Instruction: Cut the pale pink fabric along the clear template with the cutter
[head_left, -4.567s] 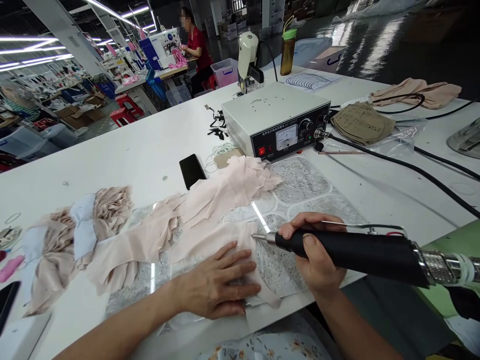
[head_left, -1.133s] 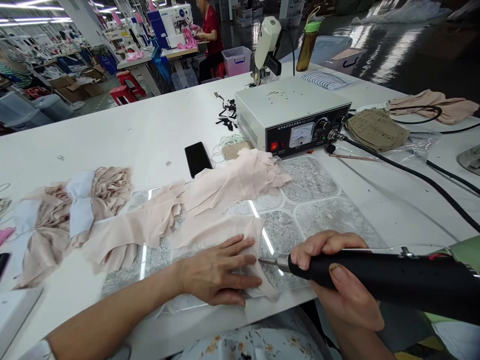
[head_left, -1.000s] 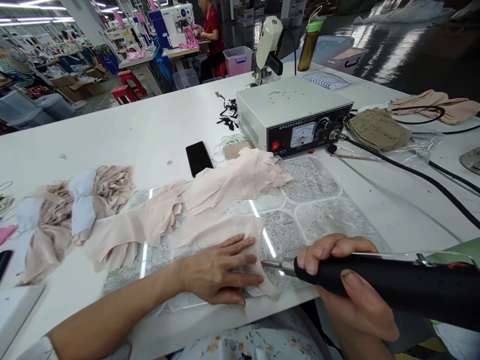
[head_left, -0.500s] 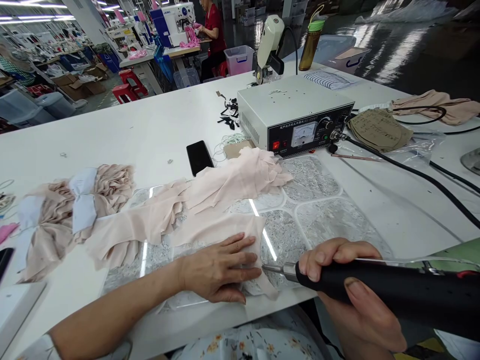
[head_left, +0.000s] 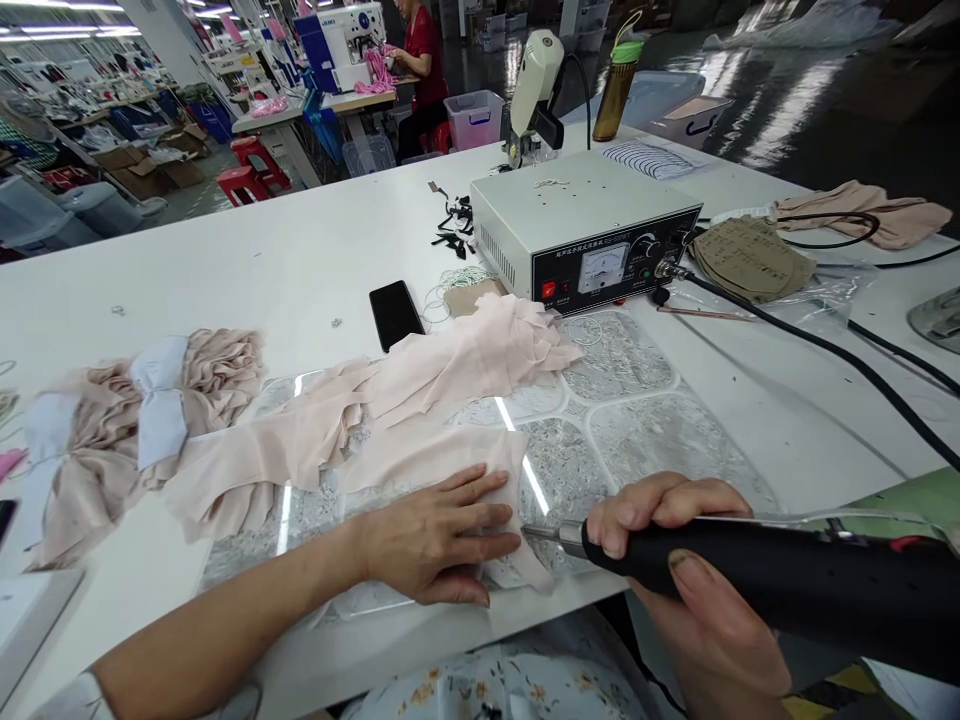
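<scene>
Table [head_left: 247, 265], broad and white, stretches away in front of us, and a grey stone-patterned mat [head_left: 667, 445] lies on its near part. Behind the mat we see a box-shaped unit [head_left: 581, 215] with a black front panel [head_left: 619, 262]. A black handheld tool [head_left: 832, 585] reaches in from the right, over the near side of the table. Pale pink pieces [head_left: 465, 360] lie heaped across the mat, with two banded beige bundles [head_left: 225, 370] to their left. Nearer us, one flat cloth piece [head_left: 420, 462] lies on the mat, partly under our left hand [head_left: 442, 535], whose fingers rest slightly apart on it. Our right hand [head_left: 712, 625] has its fingers clamped around the tool's front end. A dark phone [head_left: 396, 315] lies just beyond the heap. The tool's slim metal tip [head_left: 544, 532] points at the cloth piece's curved right edge, just beside our left fingertips; we cannot tell whether it touches.
</scene>
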